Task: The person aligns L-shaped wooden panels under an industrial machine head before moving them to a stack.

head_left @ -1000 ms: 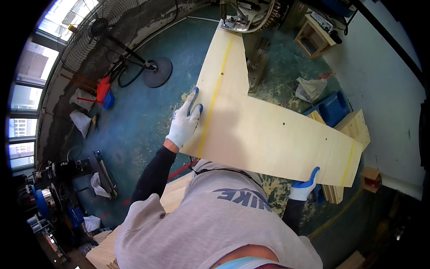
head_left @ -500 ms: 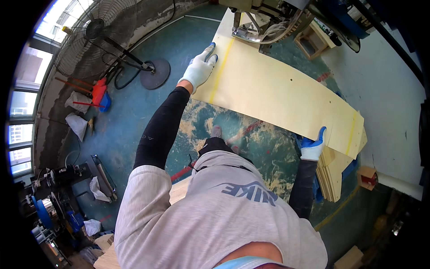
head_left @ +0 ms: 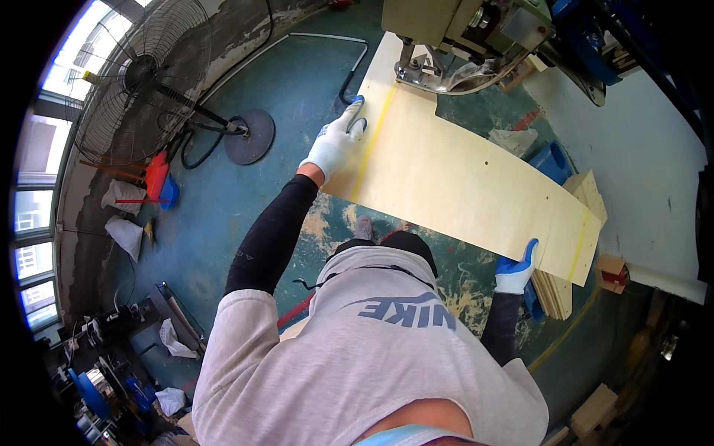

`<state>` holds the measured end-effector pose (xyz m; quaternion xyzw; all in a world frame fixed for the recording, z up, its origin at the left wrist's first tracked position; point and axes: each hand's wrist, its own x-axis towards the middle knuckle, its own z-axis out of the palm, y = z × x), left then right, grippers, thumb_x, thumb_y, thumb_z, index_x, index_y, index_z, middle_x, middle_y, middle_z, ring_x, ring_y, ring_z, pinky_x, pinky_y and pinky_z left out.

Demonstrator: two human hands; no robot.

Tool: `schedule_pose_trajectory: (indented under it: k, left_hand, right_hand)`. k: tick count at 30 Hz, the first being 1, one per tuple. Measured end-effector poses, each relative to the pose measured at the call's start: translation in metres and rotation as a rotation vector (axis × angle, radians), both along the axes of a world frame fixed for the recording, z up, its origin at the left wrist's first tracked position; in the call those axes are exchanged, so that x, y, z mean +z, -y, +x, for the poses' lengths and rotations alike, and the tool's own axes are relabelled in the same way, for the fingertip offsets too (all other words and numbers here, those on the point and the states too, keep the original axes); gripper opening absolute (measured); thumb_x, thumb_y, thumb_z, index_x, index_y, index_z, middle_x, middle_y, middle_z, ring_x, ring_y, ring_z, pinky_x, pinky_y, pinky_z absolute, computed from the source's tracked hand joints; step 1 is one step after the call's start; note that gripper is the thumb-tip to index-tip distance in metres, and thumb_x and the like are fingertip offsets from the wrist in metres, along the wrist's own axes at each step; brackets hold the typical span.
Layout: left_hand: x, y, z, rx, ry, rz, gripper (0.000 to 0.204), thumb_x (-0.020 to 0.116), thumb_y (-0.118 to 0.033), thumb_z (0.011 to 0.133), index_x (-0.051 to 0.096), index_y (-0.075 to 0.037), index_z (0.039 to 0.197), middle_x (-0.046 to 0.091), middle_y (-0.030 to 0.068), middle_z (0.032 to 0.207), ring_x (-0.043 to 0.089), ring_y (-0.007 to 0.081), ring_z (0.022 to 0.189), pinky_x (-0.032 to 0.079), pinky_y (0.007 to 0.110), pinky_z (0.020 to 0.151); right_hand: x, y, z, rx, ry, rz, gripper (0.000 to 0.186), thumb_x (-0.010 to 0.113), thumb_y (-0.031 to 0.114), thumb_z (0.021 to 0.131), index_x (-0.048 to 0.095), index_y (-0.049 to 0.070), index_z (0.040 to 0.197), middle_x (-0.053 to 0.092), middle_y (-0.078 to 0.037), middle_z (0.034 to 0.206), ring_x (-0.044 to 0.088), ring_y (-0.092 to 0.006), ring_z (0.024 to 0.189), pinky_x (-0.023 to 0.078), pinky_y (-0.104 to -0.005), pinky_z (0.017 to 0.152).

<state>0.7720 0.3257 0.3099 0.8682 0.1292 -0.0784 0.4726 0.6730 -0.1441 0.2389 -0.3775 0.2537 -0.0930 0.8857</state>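
Plywood panel: big pale bent sheet (head_left: 446, 163), basically a fat L. It's held up over the floor (head_left: 260, 197), upper end under the machine, right end above a stack of boards.
Markings: one yellow line (head_left: 375, 141) runs near the panel's left edge, another crosses it by the right end, plus a couple of small dark dots (head_left: 486, 163) in between.
Left hand: white glove with blue fingertips (head_left: 335, 141), on the panel's left edge just above its lower left corner. Looks like it's pinching the edge, two digits a bit spread on the near side, rest of the fingers hidden.
Right hand: same kind of glove (head_left: 516, 269), pinching the lower edge toward the right corner, thumb on top. Can't see the fingers underneath.
Machine: greenish-grey head (head_left: 439, 26) over the panel's upper end, with a metal foot (head_left: 410, 72) right at the top of the yellow line. Can't tell if it's actually touching.
Right side of floor: plywood stack (head_left: 552, 294) below the panel's right end, blue bin (head_left: 550, 163) past its upper edge, cardboard box (head_left: 612, 273) by the white wall (head_left: 632, 141).
Left side of floor: pedestal fan (head_left: 251, 137) near the upper left edge, red and blue dustpans (head_left: 157, 176) beside white sacks (head_left: 125, 236).
Mess: sawdust (head_left: 318, 217) everywhere around the feet, lol.
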Motion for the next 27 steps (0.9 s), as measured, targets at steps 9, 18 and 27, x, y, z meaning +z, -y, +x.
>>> schedule_pose_trajectory:
  k: [9, 18, 27]
  left_hand:
    - [-0.03, -0.005, 0.002, -0.01, 0.268, 0.053, 0.055, 0.056, -0.025, 0.101, 0.043, -0.009, 0.151, 0.057, 0.0252, 0.138, 0.055, 0.0399, 0.128, 0.045, 0.037, 0.105]
    - [-0.023, 0.003, 0.0, 0.031, 0.212, -0.09, 0.055, 0.057, -0.023, 0.1, 0.043, -0.005, 0.151, 0.056, 0.0256, 0.141, 0.055, 0.0376, 0.131, 0.043, 0.035, 0.107]
    - [-0.01, -0.052, -0.061, 0.329, 0.337, -0.27, 0.058, 0.058, -0.009, 0.099, 0.039, -0.004, 0.154, 0.054, 0.0111, 0.148, 0.06, 0.0138, 0.117, 0.047, 0.025, 0.097]
  right_hand:
    - [0.004, -0.024, 0.008, -0.054, 0.015, -0.019, 0.053, 0.055, 0.038, 0.105, 0.05, 0.0, 0.141, 0.057, -0.013, 0.141, 0.056, -0.0261, 0.127, 0.046, -0.0412, 0.109]
    - [-0.02, 0.001, 0.019, -0.047, 0.006, -0.044, 0.053, 0.052, 0.04, 0.106, 0.051, 0.0, 0.14, 0.058, -0.012, 0.14, 0.057, -0.0252, 0.127, 0.045, -0.0407, 0.11]
    - [0.008, -0.085, 0.075, 0.095, 0.012, 0.029, 0.049, 0.051, 0.038, 0.107, 0.052, 0.0, 0.139, 0.059, -0.011, 0.137, 0.059, -0.0224, 0.124, 0.05, -0.0371, 0.105]
